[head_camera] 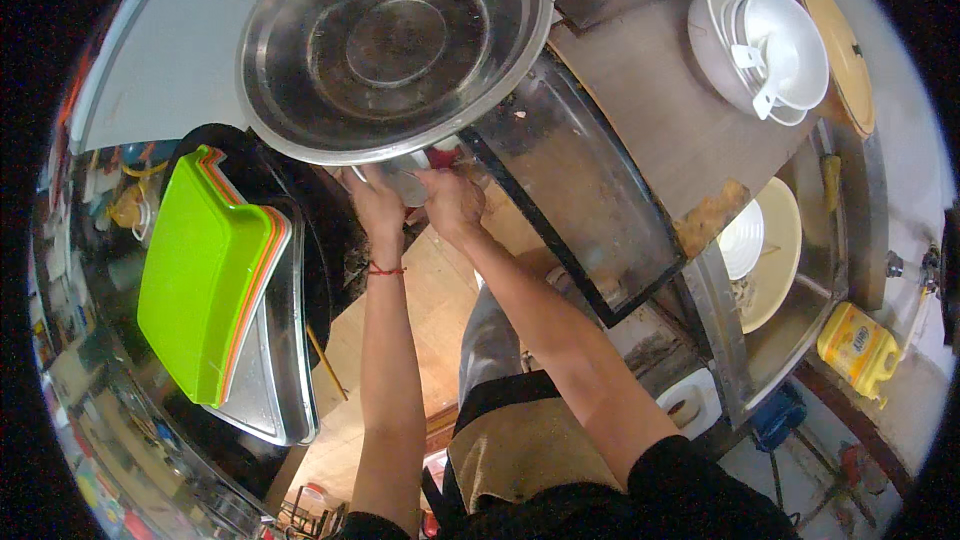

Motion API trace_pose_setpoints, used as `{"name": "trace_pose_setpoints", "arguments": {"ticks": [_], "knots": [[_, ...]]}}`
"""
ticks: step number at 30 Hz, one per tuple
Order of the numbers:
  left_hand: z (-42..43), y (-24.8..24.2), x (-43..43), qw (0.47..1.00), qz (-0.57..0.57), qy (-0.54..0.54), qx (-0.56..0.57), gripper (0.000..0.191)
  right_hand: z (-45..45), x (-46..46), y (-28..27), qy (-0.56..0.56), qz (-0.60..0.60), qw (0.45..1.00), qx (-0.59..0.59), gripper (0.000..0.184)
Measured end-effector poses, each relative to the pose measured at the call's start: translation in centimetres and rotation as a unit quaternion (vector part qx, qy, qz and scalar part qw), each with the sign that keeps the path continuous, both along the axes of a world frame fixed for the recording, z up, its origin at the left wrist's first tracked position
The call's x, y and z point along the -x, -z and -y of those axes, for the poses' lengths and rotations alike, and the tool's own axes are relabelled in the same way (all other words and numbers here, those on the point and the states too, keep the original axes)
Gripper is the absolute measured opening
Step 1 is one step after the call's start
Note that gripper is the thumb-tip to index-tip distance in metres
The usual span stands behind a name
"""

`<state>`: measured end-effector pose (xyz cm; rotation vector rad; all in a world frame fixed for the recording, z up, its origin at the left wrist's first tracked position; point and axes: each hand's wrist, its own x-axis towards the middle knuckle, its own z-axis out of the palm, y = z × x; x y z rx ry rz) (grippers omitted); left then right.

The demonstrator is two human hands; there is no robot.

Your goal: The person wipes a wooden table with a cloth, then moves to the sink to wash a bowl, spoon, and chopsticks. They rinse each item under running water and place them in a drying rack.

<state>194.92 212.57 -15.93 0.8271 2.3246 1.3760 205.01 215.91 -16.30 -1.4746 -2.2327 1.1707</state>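
My left hand (377, 206) and my right hand (452, 202) are close together just under the near rim of a large steel basin (397, 41). A pale, translucent item (409, 186), perhaps a bag or container, lies between them; both hands appear to grip it, though the basin hides part of it and some fingertips. Something red (444, 157) shows behind my right fingers. My left wrist wears a thin red cord.
Stacked trays, a green one (202, 277) on top, stand at the left. A dark-framed glass panel (592, 195) lies right of my hands. White bowls (787, 45) sit upper right, above a sink (814, 270) holding a cream basin (784, 255). A yellow jug (859, 349) stands lower right.
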Motion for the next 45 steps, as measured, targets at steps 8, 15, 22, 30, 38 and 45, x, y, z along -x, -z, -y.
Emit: {"name": "trace_pose_setpoints", "arguments": {"ticks": [8, 15, 22, 30, 38, 45], "knots": [[0.4, 1.2, 0.4, 0.988, 0.148, -0.029, -0.025, 0.049, 0.9, -0.2, -0.4, 0.092, -0.151, 0.978, 0.114, 0.029], [1.7, -0.1, -1.3, 0.917, 0.388, -0.089, -0.016, 0.059, 0.6, -0.4, -1.5, 0.091, -0.149, 0.984, 0.018, 0.030], [1.9, -1.3, -1.8, 0.918, 0.387, -0.082, -0.013, 0.062, 0.9, -0.7, -2.0, 0.054, -0.106, 0.992, -0.046, 0.032], [1.8, -0.2, -1.2, 0.927, 0.369, -0.073, -0.015, 0.063, 0.9, -1.0, -3.2, 0.086, -0.133, 0.987, 0.027, 0.028], [2.2, -1.2, -1.6, 0.937, 0.343, -0.063, 0.010, 0.064, 1.1, -0.7, -4.1, 0.051, -0.150, 0.987, -0.040, 0.028], [1.7, -0.5, -0.5, 0.922, 0.374, -0.094, -0.004, 0.063, 1.5, -1.1, -3.2, 0.058, -0.114, 0.989, -0.068, 0.030]]}}
